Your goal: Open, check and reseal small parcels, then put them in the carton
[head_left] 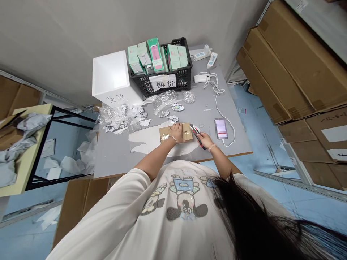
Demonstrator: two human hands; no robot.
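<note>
A small brown cardboard box [187,134] with shiny clear tape lies on a torn sheet of white paper [145,137] near the front of the grey table [114,155]. My left hand [176,133] presses over the box's top, its fingers bent across the far edge. In my right hand [206,140] is a black and red box cutter [199,138], gripped by the handle. Its blade end points up and left, close to the box's right side; whether it touches the cardboard I cannot tell.
Behind stand a white foam box [108,92] and a black crate [184,79] full of green cartons. Crumpled plastic wrap [119,115] and paper scraps lie left. A charging phone [221,129] sits right, its white cable [217,101] running to a power strip [202,78].
</note>
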